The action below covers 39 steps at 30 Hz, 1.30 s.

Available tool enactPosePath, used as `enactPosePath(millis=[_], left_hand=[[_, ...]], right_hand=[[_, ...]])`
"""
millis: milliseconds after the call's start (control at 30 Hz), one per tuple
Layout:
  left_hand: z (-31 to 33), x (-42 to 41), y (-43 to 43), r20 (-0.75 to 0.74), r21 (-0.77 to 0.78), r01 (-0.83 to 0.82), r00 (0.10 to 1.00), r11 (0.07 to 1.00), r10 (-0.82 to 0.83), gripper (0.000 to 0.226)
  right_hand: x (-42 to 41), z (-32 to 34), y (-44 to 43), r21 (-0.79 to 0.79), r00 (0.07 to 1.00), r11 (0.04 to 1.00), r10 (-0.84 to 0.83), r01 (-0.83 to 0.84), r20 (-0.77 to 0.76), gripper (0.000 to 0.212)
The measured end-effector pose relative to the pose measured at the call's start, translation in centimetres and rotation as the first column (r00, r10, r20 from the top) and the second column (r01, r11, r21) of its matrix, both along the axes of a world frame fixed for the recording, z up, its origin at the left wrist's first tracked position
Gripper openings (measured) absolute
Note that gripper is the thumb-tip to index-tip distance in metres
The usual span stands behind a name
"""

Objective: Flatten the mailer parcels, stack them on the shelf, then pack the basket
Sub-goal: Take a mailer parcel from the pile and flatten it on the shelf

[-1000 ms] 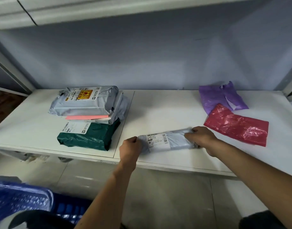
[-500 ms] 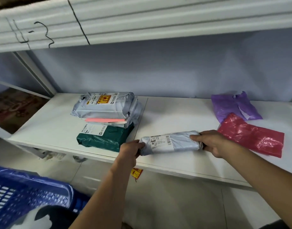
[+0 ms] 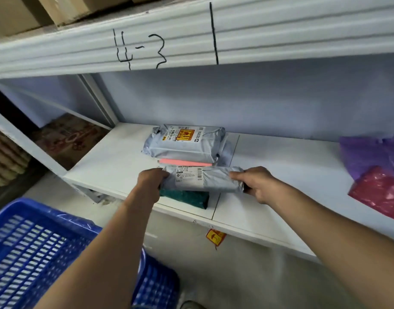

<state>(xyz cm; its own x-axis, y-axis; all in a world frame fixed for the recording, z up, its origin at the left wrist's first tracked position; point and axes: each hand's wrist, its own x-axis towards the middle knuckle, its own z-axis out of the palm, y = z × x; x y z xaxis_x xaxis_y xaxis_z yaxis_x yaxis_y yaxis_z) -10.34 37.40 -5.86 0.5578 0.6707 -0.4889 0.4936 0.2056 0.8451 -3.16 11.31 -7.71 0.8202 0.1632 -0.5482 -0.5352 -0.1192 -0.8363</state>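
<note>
Head view: both our forearms rise from the lower edge and close in on one grey mailer parcel, which we hold level between our two hands. Our left hand is curled round the parcel's left end, back of the hand up. Our right hand wraps the right end with the thumb lying along the top. The printed label faces up, nearer the left grip.

Around the grip, the white shelf spreads out beneath and to both sides. Below our left forearm, well short of the grip, sits the blue basket. High above our hands runs the upper shelf rail, with black marker writing on it. Far out past the right grip lie a purple bag and, partly over its near end, a red bag. Just beyond the grip stands the stack: a grey parcel on top and a pink edge under it. The green parcel lies directly under the held one, blocking the way down to the board; we cannot tell whether the two touch. Below the grip, on the floor under the shelf edge, is an orange sticker.
</note>
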Motion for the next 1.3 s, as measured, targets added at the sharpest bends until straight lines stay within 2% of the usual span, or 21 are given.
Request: enactPosePath(millis=[200, 267, 333, 633, 800, 867, 933, 1000, 1067, 1167, 1267, 1300], left_hand=[[-1.0, 0.7, 5.4, -0.026, 0.055, 0.037, 0.999, 0.998, -0.036, 0.012], [-1.5, 1.4, 6.5, -0.008, 0.066, -0.001, 1.000, 0.998, 0.001, 0.012], [-2.0, 2.2, 7.1, 0.020, 0.067, -0.027, 0.999, 0.997, 0.025, 0.011], [-4.4, 3.8, 7.1, 0.047, 0.103, 0.061, 0.997, 0.993, -0.066, 0.019], [-4.2, 4.3, 7.7, -0.047, 0.216, 0.098, 0.995, 0.972, -0.090, 0.017], [-3.6, 4.3, 7.3, -0.108, 0.313, 0.090, 0.992, 0.946, -0.059, 0.011], [-2.7, 4.2, 6.4, -0.152, 0.347, 0.082, 0.988, 0.934, -0.030, 0.010], [-1.8, 3.8, 5.6, -0.136, 0.306, 0.017, 0.990, 0.952, 0.027, 0.014], [-0.9, 3.0, 4.5, -0.110, 0.228, -0.041, 0.992, 0.973, 0.067, 0.020], [-0.2, 1.5, 1.9, -0.158, 0.167, -0.072, 0.982, 0.983, 0.099, 0.007], [0.4, -0.1, -2.5, -0.132, 0.012, -0.027, 0.991, 1.000, 0.029, 0.026], [0.3, -0.2, -4.0, -0.114, 0.005, 0.014, 0.993, 1.000, -0.014, 0.034]], right_hand=[[-0.3, -1.9, 5.6, -0.037, 0.999, 0.999, 0.027, -0.028, -0.031, 0.038], [0.0, -2.6, 6.9, -0.051, 0.999, 0.998, 0.019, -0.021, -0.035, 0.040], [0.3, -3.2, 7.6, -0.058, 1.000, 0.998, 0.008, -0.009, -0.031, 0.041], [0.8, -4.9, 8.7, -0.058, 0.995, 0.997, -0.055, 0.050, -0.080, 0.043], [0.4, -4.8, 8.8, -0.035, 0.994, 0.998, -0.064, 0.061, -0.092, 0.040], [0.4, -4.3, 8.6, -0.041, 0.995, 0.999, -0.022, 0.019, -0.092, 0.039], [0.4, -3.6, 8.1, 0.014, 0.994, 1.000, 0.019, -0.018, -0.107, 0.035], [0.2, -2.9, 7.4, 0.093, 0.992, 0.996, 0.020, -0.008, -0.123, 0.032], [-0.2, -2.3, 6.3, 0.089, 0.993, 0.996, 0.015, -0.004, -0.114, 0.034], [-0.6, -1.3, 4.4, 0.055, 0.995, 0.998, -0.012, 0.018, -0.099, 0.031], [-1.0, 0.7, 0.9, 0.069, 0.995, 0.995, -0.072, 0.077, -0.065, 0.022], [-1.2, 1.2, -0.5, 0.069, 0.995, 0.994, -0.087, 0.090, -0.049, 0.019]])
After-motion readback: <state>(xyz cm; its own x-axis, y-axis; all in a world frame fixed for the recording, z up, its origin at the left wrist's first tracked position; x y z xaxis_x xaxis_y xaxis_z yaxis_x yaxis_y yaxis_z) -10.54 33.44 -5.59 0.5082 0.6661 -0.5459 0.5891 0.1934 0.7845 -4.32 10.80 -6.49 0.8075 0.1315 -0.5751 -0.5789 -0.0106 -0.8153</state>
